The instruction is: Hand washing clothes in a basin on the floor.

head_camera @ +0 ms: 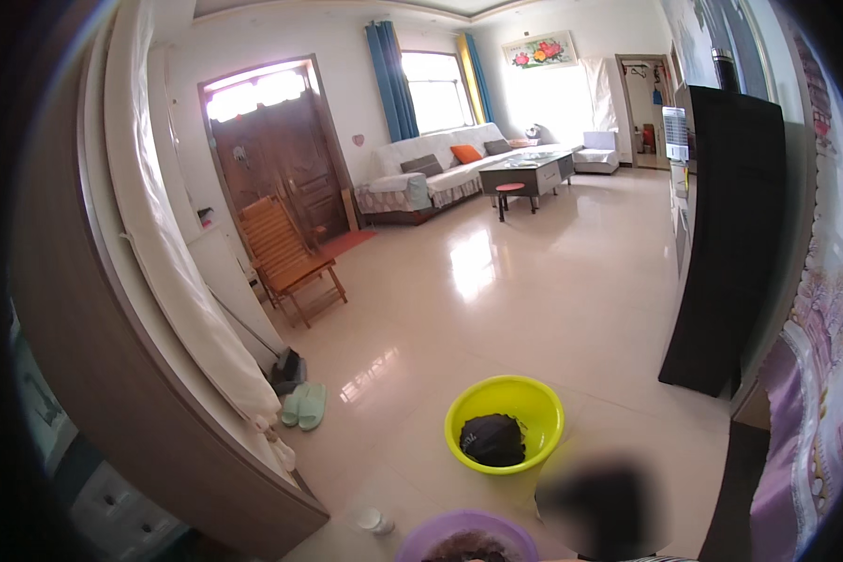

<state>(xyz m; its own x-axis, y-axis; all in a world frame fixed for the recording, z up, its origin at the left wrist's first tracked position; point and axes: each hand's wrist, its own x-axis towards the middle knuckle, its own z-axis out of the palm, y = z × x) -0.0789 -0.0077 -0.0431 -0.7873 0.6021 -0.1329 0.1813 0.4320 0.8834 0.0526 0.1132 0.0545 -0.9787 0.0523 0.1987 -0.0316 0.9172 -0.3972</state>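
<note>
Neither of my hands can be made out; only a sliver of something skin-toned shows at the bottom edge. A yellow-green plastic basin (551,432) stands on the tiled floor before me, with a bunched dark cloth (493,440) bearing some writing inside it. Nearer, cut off by the bottom edge, is a purple basin (421,528) holding dark, wet-looking material. To its left stands a small white container (375,521). A blurred dark shape (604,502) covers the floor area to the right of the two basins, and I cannot tell what it is.
Pale green slippers (304,407) and a broom with a dustpan (289,369) are by the left wall, under a tied white curtain (189,309). A wooden folding chair (288,260) stands beyond. Farther off are a sofa (393,193), a coffee table (527,175) and a red-topped stool (510,188). A tall black object (730,239) rises at right.
</note>
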